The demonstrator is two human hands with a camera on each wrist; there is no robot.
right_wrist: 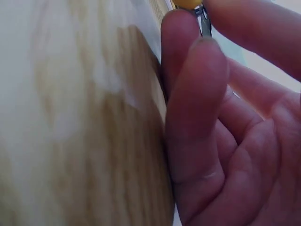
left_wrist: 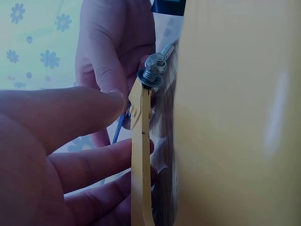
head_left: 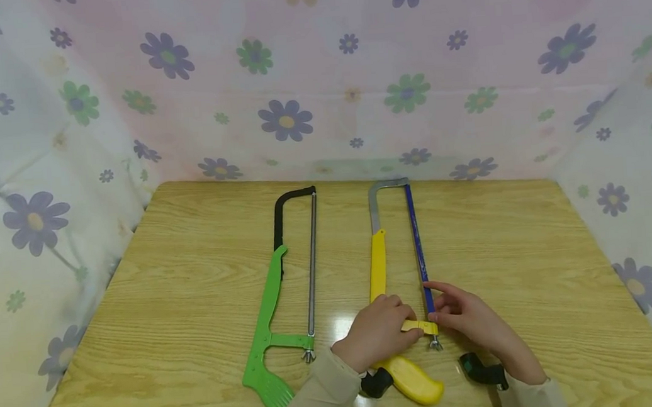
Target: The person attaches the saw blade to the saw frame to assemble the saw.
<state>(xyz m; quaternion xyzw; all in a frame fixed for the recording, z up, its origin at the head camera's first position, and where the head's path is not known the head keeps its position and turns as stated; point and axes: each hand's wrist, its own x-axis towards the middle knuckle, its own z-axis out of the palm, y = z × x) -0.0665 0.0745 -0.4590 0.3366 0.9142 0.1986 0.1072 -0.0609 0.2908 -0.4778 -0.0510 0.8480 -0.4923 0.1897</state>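
Note:
A hacksaw with a yellow frame (head_left: 378, 263) and a blue blade (head_left: 416, 235) lies on the table, its yellow handle (head_left: 415, 380) toward me. My left hand (head_left: 377, 332) grips the yellow frame by its short lower arm; in the left wrist view the thumb and fingers sit around the thin yellow bar (left_wrist: 139, 165). At the blade's near end, my right hand (head_left: 476, 322) pinches the blue blade between thumb and fingers. Just below that end a wing nut (head_left: 435, 344) sticks out. The right wrist view shows curled fingers (right_wrist: 197, 103) close to the tabletop, with the blade mostly hidden.
Left of the yellow saw lies a green hacksaw (head_left: 268, 308) with a black front bow and a grey blade (head_left: 312, 261). The wooden table (head_left: 194, 269) meets flowered cloth (head_left: 333, 146) at the back and sides. Black camera mounts (head_left: 482, 372) are on both wrists.

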